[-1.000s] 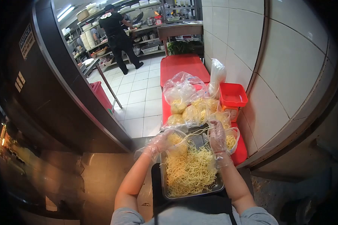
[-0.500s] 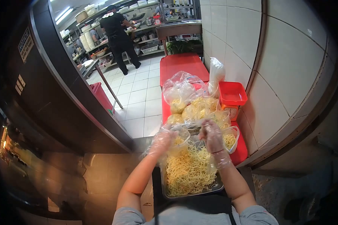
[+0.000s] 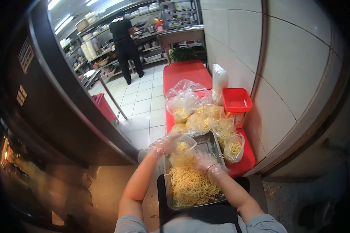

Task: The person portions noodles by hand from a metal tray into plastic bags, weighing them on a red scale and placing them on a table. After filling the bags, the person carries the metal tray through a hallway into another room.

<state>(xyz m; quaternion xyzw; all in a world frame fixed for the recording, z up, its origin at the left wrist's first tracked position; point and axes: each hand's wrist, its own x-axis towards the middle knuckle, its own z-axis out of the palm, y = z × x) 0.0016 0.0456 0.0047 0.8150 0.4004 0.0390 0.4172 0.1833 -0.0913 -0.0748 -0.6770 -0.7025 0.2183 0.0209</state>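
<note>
My left hand, in a clear plastic glove, grips the edge of a clear plastic bag with noodles inside. The bag's mouth is open over the left side of a metal tray. A heap of loose yellow noodles fills the tray's near part. My right hand, gloved too and smeared by motion, is low over the noodles, right beside the bag; its fingers are too blurred to read. Several filled bags of noodles stand just beyond the tray, and one open noodle bag is to its right.
Red tables or benches run away along the tiled wall. A kitchen scale with a red pan stands at the right, near a roll of white plastic bags. Farther off, a person in black works at shelves.
My right hand has moved down and left, from above the tray's far end to the noodles beside the bag. My left hand still holds the bag. The view has shifted slightly.
</note>
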